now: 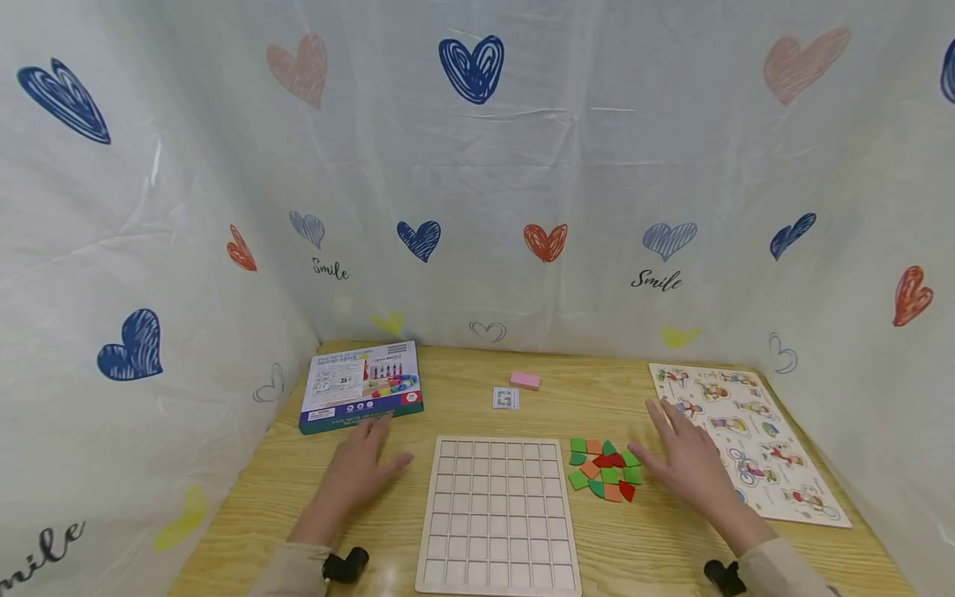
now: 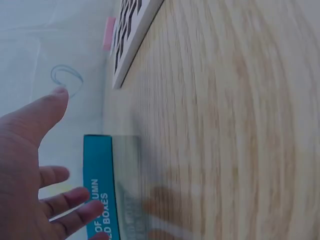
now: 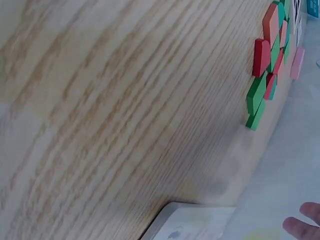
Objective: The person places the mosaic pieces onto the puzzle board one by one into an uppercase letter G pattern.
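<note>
My left hand (image 1: pixel 356 466) is held with fingers spread and holds nothing, just in front of a flat game box (image 1: pixel 361 385). In the left wrist view its thumb and loosely bent fingers show beside the box's teal side (image 2: pixel 100 170). My right hand (image 1: pixel 688 458), likewise spread, holds nothing. It lies between a group of red, green and orange wooden pieces (image 1: pixel 610 475) and a picture board (image 1: pixel 753 448). Only two fingertips (image 3: pixel 300 227) show in the right wrist view. A wooden grid board (image 1: pixel 497 514) lies between my hands.
Behind the grid board lie a pink block (image 1: pixel 525 381) and a small printed card (image 1: pixel 506 398). A pale curtain (image 1: pixel 477 182) with hearts and "Smile" lettering hangs round the back and sides of the wooden table (image 1: pixel 388 531). Each wrist wears a black device.
</note>
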